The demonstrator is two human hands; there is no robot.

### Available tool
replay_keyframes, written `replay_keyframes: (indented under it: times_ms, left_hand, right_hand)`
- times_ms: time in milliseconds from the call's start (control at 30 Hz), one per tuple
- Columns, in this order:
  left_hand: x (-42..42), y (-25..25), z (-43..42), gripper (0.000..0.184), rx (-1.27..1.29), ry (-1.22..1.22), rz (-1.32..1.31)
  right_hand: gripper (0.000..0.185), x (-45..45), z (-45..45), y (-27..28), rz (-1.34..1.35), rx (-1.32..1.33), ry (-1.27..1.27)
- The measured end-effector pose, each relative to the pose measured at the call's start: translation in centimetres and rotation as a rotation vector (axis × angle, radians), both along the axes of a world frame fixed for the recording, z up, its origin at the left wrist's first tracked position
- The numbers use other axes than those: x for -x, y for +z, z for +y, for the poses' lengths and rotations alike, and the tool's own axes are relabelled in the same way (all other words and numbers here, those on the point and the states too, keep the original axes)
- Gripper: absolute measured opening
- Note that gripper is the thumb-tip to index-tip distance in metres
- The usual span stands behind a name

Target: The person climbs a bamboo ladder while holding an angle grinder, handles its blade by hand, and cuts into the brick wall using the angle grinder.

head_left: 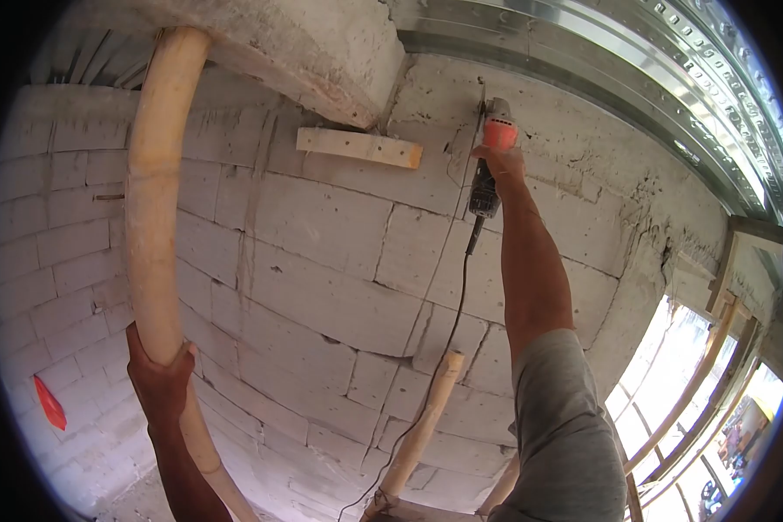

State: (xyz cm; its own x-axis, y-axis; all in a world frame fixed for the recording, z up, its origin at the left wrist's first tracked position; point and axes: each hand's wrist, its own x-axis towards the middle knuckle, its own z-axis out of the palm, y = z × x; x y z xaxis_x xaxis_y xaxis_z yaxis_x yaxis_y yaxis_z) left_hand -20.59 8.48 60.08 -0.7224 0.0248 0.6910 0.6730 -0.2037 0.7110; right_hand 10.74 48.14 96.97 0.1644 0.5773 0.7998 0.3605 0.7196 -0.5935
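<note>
My right hand point(503, 163) is wrapped round a red and black power tool point(499, 132), raised high against the grey block wall point(322, 235). The tool's head touches or nearly touches the wall near a thin vertical line; its exact contact is too small to tell. From its lower end a black cord point(461, 304) hangs down. My left hand point(161, 370) grips a thick, pale wooden post point(155, 191) at the left, its fingers round the post. The post reaches up to the concrete beam point(296, 52).
A short wooden board point(358, 147) sits on the wall below the beam. A shorter pole point(422, 426) leans at lower centre, beside the cord. Corrugated metal decking point(661, 52) runs overhead at right. Wooden poles cross a bright opening point(670, 374). A red object point(50, 403) is at far left.
</note>
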Motion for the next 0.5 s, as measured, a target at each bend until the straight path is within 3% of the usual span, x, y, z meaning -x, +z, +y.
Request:
replay_keyframes:
  times_ms: [67,167,367,500]
  left_hand:
    - [0.0,0.0,0.0,0.048,-0.002,-0.009,-0.023]
    - [-0.2,0.2,-0.1,0.049,0.003,-0.028,-0.041]
    - [-0.3,0.4,-0.2,0.054,0.015,-0.032,-0.057]
    - [-0.4,0.5,-0.4,0.057,0.023,-0.059,-0.118]
  right_hand:
    - [0.073,-0.5,-1.2,0.1,-0.069,0.079,0.107]
    - [0.034,0.2,1.4,0.0,0.036,-0.063,-0.004]
    - [0.037,0.6,2.1,-0.5,0.061,-0.068,-0.037]
    - [0.037,0.4,2.6,-0.8,0.064,-0.078,0.081]
